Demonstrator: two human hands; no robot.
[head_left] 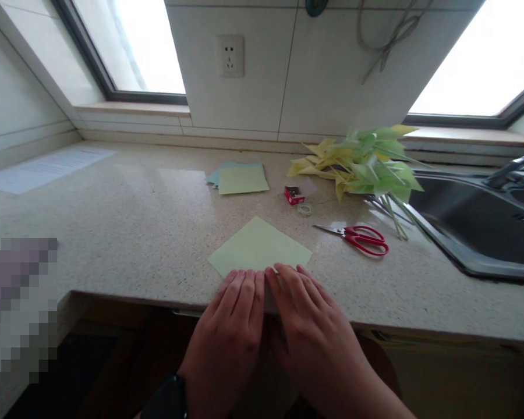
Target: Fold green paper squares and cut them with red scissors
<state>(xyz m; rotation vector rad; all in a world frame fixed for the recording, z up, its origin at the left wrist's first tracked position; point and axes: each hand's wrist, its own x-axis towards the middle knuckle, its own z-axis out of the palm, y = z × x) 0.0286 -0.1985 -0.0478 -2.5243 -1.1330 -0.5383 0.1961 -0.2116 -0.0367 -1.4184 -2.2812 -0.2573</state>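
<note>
A pale green sheet of paper (258, 244) lies turned like a diamond near the counter's front edge. Both hands rest on its near part and hide the near corner. The fingers of my left hand (232, 326) are stretched out side by side, tips on the paper. My right hand (309, 317) lies beside it, its fingers also extended and touching the sheet. Both thumbs are hidden. A dark watch-like band (168, 398) circles my left wrist. To the right of the sheet lie red-handled scissors (356, 237), their blades closed and pointing left.
Farther back are a stack of green and blue paper sheets (243, 179), a small red box (294, 195) and a ring of tape (305, 209). Yellow and green paper pinwheels (367, 163) lie by the sink (458, 273). A printed sheet (43, 167) is at far left.
</note>
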